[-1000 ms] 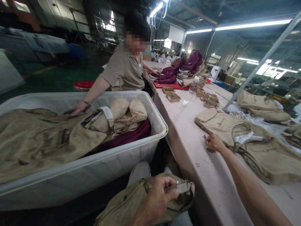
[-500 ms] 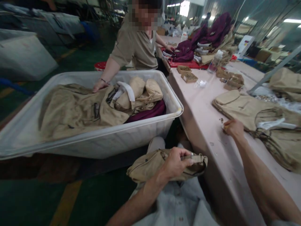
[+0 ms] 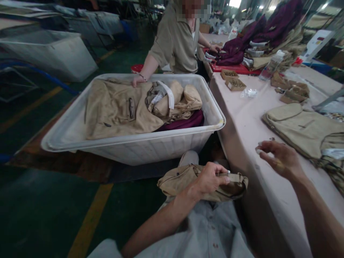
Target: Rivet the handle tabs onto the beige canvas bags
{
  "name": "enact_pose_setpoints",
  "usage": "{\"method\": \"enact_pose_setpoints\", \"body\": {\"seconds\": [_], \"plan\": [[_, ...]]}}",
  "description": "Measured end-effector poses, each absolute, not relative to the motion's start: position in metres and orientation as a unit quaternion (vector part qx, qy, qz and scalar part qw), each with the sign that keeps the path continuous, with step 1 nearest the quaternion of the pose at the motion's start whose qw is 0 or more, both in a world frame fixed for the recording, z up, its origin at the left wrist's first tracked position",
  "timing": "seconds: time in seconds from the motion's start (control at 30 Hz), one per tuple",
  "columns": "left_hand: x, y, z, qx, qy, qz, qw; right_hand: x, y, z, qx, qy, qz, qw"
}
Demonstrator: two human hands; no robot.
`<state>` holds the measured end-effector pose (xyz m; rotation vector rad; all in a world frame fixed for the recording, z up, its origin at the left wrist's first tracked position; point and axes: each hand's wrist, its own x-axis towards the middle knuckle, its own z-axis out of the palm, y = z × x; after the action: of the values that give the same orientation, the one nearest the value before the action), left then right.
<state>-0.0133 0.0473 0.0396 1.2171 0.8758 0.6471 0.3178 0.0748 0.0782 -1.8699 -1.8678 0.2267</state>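
My left hand (image 3: 213,178) is closed on the strap edge of a khaki fabric bag (image 3: 185,179) that lies across my lap. Over the table's near side is my right hand (image 3: 279,157), thumb and forefinger bent close together in a pinch. White coverings show on fingertips of both hands. Anything between the right fingertips is too small to make out. Just beyond them, a few tiny dark metal pieces (image 3: 272,138) lie on the tabletop. Another khaki bag (image 3: 303,125) lies flat to the right of these pieces.
A white tub (image 3: 129,145) on my left holds khaki and maroon bags; a co-worker's hand (image 3: 139,80) rests on one. Small boxes (image 3: 235,85) of metal pieces, a plastic bottle (image 3: 272,64) and maroon bags (image 3: 236,50) stand along the pale table (image 3: 239,122).
My right hand has lifted off the tabletop and drawn back from the tiny metal pieces. My left hand keeps its hold on the bag. The view has turned slightly left.
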Motion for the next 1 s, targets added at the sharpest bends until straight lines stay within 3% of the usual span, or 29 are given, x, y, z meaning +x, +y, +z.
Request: {"method": "enact_pose_setpoints", "body": {"seconds": [0.13,0.27,0.7,1.0], "plan": [[-0.011,0.052,0.043,0.523,0.391,0.289,0.7,0.242,0.014,0.098,-0.528,-0.771,0.159,0.318],[-0.009,0.054,0.044,0.526,0.383,0.286,0.703,0.213,-0.005,0.094,-0.461,-0.797,0.169,0.352],[-0.005,0.042,0.053,0.524,0.417,0.311,0.674,0.202,-0.005,0.089,-0.428,-0.811,0.182,0.354],[-0.007,0.037,0.014,0.491,0.467,0.37,0.636,0.211,0.013,0.048,-0.425,-0.81,0.199,0.352]]}}
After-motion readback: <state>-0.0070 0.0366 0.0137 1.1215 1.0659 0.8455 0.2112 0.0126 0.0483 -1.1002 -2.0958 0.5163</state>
